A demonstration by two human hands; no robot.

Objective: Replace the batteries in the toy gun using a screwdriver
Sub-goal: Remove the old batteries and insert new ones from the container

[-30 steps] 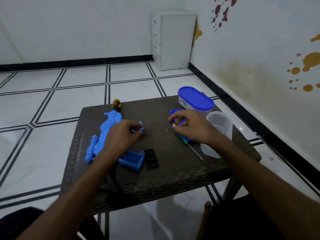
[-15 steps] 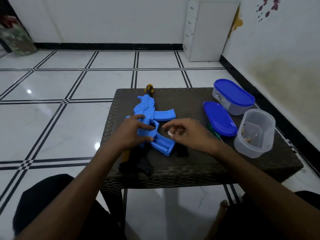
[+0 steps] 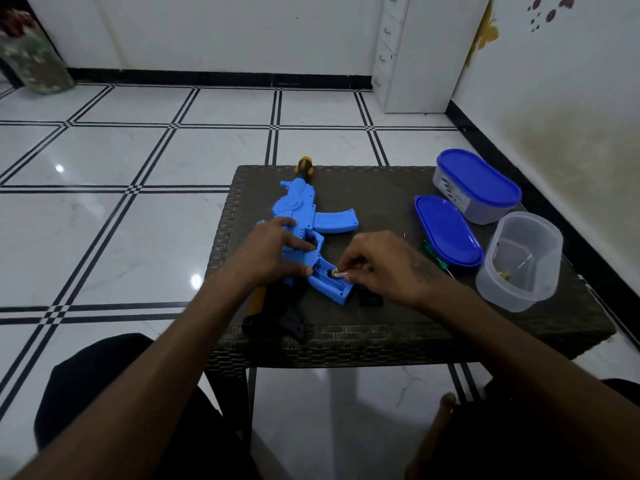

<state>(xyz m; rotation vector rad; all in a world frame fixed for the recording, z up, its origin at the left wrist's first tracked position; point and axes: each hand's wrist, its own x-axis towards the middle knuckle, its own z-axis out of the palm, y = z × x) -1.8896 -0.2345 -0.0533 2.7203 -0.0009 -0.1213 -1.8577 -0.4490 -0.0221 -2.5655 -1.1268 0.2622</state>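
your right hand pinches a small silver cylindrical battery between fingertips and thumb, its dark end aimed into the open compartment in the grip of the blue plastic toy gun. holding it by the outer end leaves the leading end free to slide in, which looks like the reason for so light a pinch. your left hand lies over the gun's body just left of that compartment, fingers spread and pressing down, thumb beside the opening; to my eye it is there to stop the light toy from skidding while you push the battery home.

the gun lies flat on the dark woven-pattern table, under and between your two hands, barrel pointing away from you, curved magazine sticking out beyond your right knuckles. a flat black piece sits just below your right hand, probably the compartment cover, though i cannot tell for certain.

past your right wrist, the thin green-handled screwdriver rests half tucked under the loose blue oval lid, near enough to reach when the cover goes back. further right stands the open clear plastic container with something small inside, and beyond it a closed blue-lidded container.
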